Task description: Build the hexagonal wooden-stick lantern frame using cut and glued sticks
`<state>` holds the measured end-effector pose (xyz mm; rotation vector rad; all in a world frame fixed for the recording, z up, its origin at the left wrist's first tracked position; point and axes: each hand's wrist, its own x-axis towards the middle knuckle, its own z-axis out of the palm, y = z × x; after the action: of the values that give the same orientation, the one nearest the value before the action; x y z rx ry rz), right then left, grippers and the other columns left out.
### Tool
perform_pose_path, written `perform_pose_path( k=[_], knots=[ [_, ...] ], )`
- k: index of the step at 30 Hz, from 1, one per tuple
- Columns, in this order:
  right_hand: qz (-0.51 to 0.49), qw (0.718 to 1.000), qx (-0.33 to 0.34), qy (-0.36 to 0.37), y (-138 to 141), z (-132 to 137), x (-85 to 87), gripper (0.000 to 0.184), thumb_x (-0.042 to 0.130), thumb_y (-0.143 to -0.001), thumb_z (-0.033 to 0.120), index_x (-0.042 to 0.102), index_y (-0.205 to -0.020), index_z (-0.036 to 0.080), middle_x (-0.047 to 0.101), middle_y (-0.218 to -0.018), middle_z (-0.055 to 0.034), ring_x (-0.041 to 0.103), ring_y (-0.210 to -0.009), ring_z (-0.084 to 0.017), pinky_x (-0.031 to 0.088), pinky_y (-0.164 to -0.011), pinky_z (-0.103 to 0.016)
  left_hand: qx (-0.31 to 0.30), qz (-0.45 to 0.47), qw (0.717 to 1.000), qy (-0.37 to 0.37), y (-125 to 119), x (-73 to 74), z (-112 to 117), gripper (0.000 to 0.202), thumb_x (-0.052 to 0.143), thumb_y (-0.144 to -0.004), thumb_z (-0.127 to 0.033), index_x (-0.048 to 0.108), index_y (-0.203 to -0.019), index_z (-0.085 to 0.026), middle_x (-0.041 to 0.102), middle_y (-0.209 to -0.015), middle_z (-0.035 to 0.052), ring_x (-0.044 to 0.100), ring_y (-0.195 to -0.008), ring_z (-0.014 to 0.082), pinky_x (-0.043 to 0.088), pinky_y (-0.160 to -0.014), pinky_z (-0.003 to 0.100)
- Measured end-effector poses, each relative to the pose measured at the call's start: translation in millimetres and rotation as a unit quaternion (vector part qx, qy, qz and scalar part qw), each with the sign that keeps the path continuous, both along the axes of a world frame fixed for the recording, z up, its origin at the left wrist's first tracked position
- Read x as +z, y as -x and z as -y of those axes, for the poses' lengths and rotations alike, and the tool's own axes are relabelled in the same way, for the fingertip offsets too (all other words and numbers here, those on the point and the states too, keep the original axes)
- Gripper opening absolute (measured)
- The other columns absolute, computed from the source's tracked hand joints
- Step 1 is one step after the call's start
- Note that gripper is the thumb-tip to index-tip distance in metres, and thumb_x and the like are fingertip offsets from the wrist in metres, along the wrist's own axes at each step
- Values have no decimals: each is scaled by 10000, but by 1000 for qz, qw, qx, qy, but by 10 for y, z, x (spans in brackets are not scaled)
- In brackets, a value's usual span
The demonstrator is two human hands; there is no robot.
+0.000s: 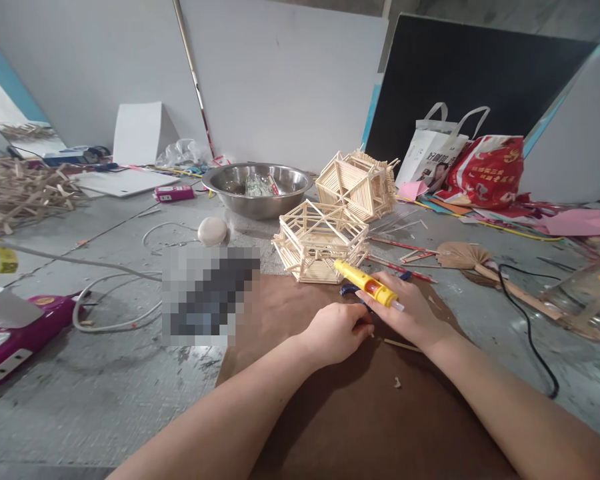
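My right hand (411,308) is closed around a yellow glue gun (363,280), with a clear glue stick poking out of its near end. Dark blue parts (350,289) show beside the gun; what they belong to is unclear. Close by, my left hand (336,333) has its fingers curled in a pinch, and whatever is in them is hidden. Both hands are over a brown sheet (325,413). A thin wooden stick (401,345) lies under my right wrist. Just beyond the hands stands an open six-sided frame of wooden sticks (325,243).
A second stick structure (355,183) leans behind, beside a steel basin (257,207). Leftward are a white round object (213,231), cables, a magenta power strip (30,333) and piled sticks (25,193). Rightward lie a black cable (527,333), a fan-shaped brown piece (463,255) and bags (487,173).
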<state>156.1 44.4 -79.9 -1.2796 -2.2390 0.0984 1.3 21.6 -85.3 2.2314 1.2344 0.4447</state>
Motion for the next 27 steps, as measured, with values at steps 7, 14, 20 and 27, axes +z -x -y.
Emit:
perform_pose_path(
  k=[7, 14, 20, 27],
  knots=[
    [1, 1000, 0, 6, 2, 8, 18, 86, 458, -775, 302, 453, -765, 217, 588, -691, -10, 576, -646, -163, 395, -552, -240, -1, 4, 1000, 6, 0, 5, 4, 155, 448, -750, -263, 587, -791, -205, 639, -761, 7, 577, -688, 145, 423, -626, 222],
    [-11, 998, 44, 33, -60, 25, 63, 103, 462, -776, 322, 483, -791, 223, 593, -716, -11, 575, -660, -159, 429, -594, -255, -5, 17, 1000, 0, 14, -13, 3, 158, 448, -750, -264, 589, -782, -198, 637, -750, 8, 570, -681, 141, 415, -623, 219],
    [-142, 986, -85, 9, -458, -119, 310, 281, 555, -689, 447, 528, -829, 205, 615, -729, -37, 584, -636, -178, 458, -557, -280, 5, 80, 997, 16, 30, 4, -16, 161, 465, -746, -274, 601, -731, -190, 608, -687, -10, 529, -630, 114, 384, -571, 198],
    [-396, 881, -221, 137, -1418, -466, 357, 328, 626, -601, 462, 556, -719, 164, 514, -499, 13, 463, -393, -99, 400, -374, -230, 124, 356, 898, 228, 12, 60, -85, 250, 534, -705, -373, 545, -664, -126, 513, -526, -30, 399, -378, 45, 316, -402, 178]
  ],
)
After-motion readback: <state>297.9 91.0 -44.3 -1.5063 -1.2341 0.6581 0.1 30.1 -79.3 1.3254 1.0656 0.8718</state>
